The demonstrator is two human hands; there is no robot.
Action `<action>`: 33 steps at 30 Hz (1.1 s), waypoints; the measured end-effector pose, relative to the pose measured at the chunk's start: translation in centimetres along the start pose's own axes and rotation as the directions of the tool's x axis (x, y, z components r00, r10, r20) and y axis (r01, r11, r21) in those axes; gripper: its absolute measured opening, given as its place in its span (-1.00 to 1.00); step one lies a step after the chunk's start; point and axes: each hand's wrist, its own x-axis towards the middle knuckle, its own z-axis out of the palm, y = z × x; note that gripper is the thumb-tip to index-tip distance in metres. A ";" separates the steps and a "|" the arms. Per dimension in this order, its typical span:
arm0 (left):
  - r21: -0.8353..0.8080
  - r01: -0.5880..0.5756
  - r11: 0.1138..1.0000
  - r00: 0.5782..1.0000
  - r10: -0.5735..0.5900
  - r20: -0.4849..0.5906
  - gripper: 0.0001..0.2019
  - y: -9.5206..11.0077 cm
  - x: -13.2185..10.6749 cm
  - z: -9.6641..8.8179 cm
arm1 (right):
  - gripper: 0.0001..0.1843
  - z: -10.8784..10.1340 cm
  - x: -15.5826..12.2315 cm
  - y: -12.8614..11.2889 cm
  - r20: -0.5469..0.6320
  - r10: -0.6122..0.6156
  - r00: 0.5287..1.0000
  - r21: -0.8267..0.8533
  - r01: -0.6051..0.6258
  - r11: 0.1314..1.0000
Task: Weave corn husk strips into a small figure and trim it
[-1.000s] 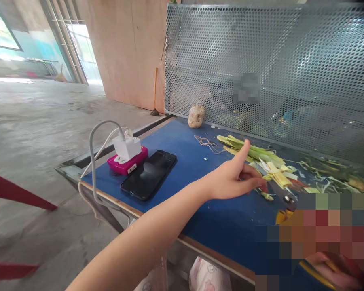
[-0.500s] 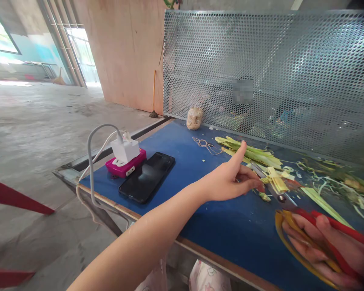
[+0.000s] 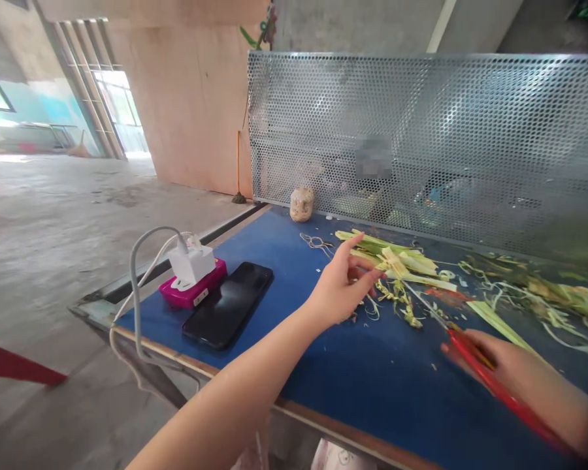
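Observation:
My left hand (image 3: 340, 287) reaches over the blue table (image 3: 372, 372), thumb raised, fingertips pinched at the left end of a pile of green and yellow leaf strips (image 3: 402, 264); what the fingers hold is too small to name. At the lower right my right hand (image 3: 514, 372) grips red-handled scissors (image 3: 475, 362). Their blades point up and left toward the strips. Cut scraps (image 3: 404, 307) lie between the two hands.
A black phone (image 3: 228, 303) lies next to a pink power strip (image 3: 192, 292) with a white charger (image 3: 191, 262) and cable at the table's left end. A perforated metal screen (image 3: 421, 143) backs the table. A beige lump (image 3: 302, 203) and a string (image 3: 316, 243) sit near it.
The view has shifted right and up. My left hand stays at the leaf strips. My right hand with the scissors has come into clear view, blades toward the pile.

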 end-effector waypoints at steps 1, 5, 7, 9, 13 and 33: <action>-0.002 -0.003 1.000 1.000 0.003 -0.016 -0.40 0.0 0.0 0.0 | -0.82 -0.1 -0.1 -0.1 0.029 0.034 0.999 -0.030 -0.033 0.999; 0.091 -0.014 0.996 0.995 0.023 -0.095 -0.50 0.2 0.2 -0.3 | -0.74 0.2 -0.3 0.0 0.051 0.117 0.992 -0.125 -0.110 0.986; 0.154 0.008 0.988 0.987 0.017 -0.162 -0.54 0.4 0.3 -0.5 | -0.71 0.7 -0.3 0.5 -0.009 0.053 0.999 -0.167 -0.054 0.984; 0.136 0.022 0.990 0.974 0.010 -0.226 -0.55 0.5 0.5 -0.6 | -0.73 1.3 -0.2 1.2 -0.046 -0.035 0.998 -0.193 0.026 0.981; -0.015 -0.017 1.000 0.955 0.012 -0.298 -0.55 0.5 0.8 -0.9 | -0.66 1.5 -0.2 1.4 -0.106 -0.207 0.973 -0.302 0.166 0.939; 0.075 -0.114 0.991 0.865 0.136 -0.483 -0.57 1.2 1.2 -1.9 | -0.69 6.5 5.9 -15.7 0.310 -0.623 0.718 -0.407 0.692 0.596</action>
